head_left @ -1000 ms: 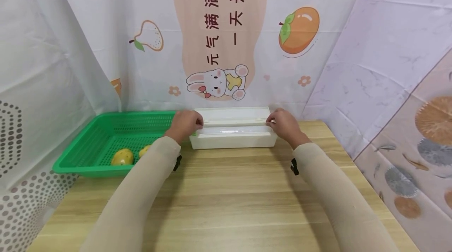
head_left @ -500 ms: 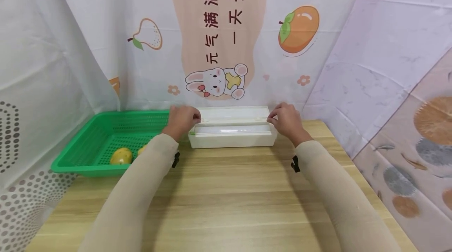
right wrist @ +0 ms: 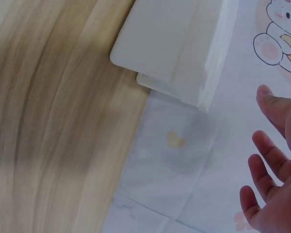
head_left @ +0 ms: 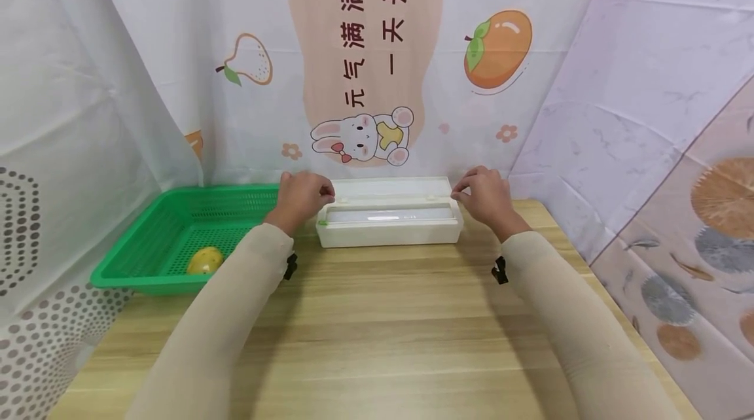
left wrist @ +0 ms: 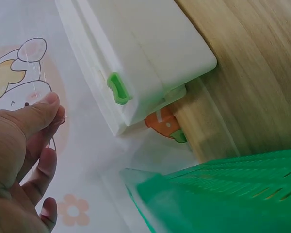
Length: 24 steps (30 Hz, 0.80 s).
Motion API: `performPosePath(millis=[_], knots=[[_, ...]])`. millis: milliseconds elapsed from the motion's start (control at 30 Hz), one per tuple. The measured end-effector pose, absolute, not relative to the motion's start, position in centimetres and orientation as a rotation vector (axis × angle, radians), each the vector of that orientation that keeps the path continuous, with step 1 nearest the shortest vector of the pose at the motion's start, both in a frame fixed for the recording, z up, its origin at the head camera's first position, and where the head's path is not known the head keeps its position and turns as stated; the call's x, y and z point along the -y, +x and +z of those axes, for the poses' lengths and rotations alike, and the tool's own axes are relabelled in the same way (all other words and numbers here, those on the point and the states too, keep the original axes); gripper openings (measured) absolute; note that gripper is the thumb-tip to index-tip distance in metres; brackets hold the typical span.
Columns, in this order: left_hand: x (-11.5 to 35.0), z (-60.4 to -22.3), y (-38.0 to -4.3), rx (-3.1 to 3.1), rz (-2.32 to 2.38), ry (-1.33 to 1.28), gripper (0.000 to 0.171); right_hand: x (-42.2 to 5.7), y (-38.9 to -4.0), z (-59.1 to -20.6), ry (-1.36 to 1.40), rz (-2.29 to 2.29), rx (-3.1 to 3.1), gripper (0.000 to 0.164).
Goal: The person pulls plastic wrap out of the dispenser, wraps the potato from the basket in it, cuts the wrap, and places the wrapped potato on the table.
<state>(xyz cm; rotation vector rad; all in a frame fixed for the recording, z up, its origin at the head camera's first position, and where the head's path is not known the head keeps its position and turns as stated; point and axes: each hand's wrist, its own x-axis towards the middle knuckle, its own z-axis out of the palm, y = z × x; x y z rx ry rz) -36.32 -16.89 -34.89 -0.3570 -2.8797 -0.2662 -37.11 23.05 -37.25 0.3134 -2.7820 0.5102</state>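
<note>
A long white cling film dispenser box (head_left: 389, 235) stands at the back of the wooden table, its lid (head_left: 391, 188) raised behind it. At its left end is a green slider (left wrist: 118, 89). My left hand (head_left: 302, 197), just above the left end, pinches a corner of clear cling film (left wrist: 35, 80) between thumb and forefinger; the film shows only as faint glints. Beyond the opposite end, my right hand (head_left: 487, 197) has thumb and forefinger brought together at the film's other side. In the right wrist view its thumb hides the forefinger, while the other fingers are spread.
To the left, a green perforated basket (head_left: 141, 284) holds a yellow, speckled round item (head_left: 205, 260); the left sleeve covers part of the basket. A printed cloth (head_left: 377, 80) hangs close behind the box. Bare wooden tabletop (head_left: 389, 335) lies in front.
Both hands have risen from the box's opening and moved slightly outward, away from each other. A second yellow item in the basket is now hidden behind the left sleeve. The box stays put.
</note>
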Motion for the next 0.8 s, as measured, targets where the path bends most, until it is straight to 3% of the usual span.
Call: performPosePath(millis=[800], knots=[[17.4, -32.5, -35.0, 2.824, -0.252, -0.413, 0.007, -23.5, -35.8, -34.9, 0.335, 0.483, 2.716, 0.011]])
